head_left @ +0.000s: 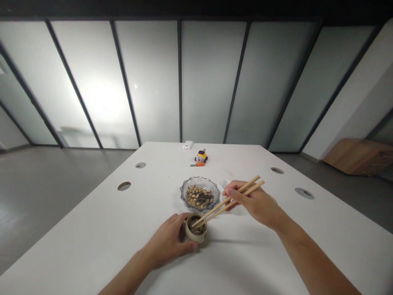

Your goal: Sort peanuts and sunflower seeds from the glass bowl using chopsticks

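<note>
Two wooden chopsticks (229, 200), tips in small beige cup (196, 230), dark seeds inside

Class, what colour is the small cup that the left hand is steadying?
The small cup is beige; the head view shows it best.

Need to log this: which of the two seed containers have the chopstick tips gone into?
The small tan cup held by the left hand, not the glass bowl behind it; the chopsticks angle down into the cup.

My left fingers (184, 237) cup a small tan cup (196, 231) of seeds, upright; wooden chopsticks (229, 201) slant in from two o'clock, tips inside it.
</note>
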`<action>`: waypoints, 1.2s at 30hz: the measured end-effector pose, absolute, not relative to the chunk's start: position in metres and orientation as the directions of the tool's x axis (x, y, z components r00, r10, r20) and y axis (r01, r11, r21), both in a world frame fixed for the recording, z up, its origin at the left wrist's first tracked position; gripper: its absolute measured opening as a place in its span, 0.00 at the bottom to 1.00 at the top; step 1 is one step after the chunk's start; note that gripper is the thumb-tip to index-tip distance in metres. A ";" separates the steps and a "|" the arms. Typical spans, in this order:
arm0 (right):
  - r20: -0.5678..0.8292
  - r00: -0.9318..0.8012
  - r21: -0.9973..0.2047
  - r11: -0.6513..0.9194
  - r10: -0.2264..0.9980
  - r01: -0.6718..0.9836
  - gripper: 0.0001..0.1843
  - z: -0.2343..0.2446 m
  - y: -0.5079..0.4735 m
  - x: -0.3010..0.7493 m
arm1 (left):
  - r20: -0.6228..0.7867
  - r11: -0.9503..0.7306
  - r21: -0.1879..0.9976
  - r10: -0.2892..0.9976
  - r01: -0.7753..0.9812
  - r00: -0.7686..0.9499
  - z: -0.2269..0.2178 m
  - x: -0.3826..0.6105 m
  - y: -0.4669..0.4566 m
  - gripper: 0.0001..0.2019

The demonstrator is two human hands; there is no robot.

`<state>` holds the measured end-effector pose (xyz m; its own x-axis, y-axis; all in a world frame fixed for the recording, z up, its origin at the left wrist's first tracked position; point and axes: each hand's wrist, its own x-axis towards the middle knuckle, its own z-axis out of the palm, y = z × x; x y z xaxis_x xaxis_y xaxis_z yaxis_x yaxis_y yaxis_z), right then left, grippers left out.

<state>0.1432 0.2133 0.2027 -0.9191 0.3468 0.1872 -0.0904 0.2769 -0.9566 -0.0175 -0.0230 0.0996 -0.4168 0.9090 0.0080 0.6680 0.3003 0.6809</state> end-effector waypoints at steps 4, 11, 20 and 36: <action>0.347 -0.848 -0.903 0.386 0.400 -0.187 0.26 0.186 0.206 0.131 | -0.005 0.311 0.667 0.911 0.677 -0.413 0.100 -0.017 -0.022 0.33; 0.576 -0.749 -0.721 0.636 0.328 -0.276 0.19 0.141 0.196 0.102 | -0.002 0.310 0.678 0.908 0.666 -0.420 0.097 -0.018 -0.022 0.35; 0.585 -0.735 -0.720 0.636 0.342 -0.277 0.17 0.119 0.197 0.094 | -0.013 0.317 0.685 0.906 0.656 -0.423 0.100 -0.017 -0.022 0.34; 0.584 -0.716 -0.738 0.618 0.383 -0.272 0.16 0.109 0.203 0.096 | -0.020 0.329 0.685 0.901 0.650 -0.434 0.099 -0.016 -0.021 0.34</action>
